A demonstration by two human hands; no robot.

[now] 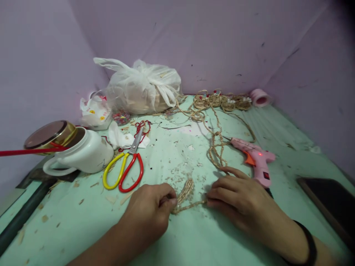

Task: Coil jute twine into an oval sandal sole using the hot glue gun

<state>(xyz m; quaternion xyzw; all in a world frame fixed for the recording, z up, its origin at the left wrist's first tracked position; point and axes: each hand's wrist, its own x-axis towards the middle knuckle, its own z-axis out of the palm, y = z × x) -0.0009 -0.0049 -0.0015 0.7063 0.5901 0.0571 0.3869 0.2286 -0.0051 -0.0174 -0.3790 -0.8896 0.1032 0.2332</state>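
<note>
On green table [191, 245] | with left hand [149, 208], clamping braided cord [186, 190] at near end between thumb and fingers; curving out just beyond fingertips | with right hand [244, 199], holding strand [191, 207] at closed fingertips | right of scissors [133, 149], left of glue gun [257, 155]

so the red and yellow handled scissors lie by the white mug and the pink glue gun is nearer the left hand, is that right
Not quite: the head view shows the pink glue gun nearer the right hand. The scissors do lie by the white mug.
</note>
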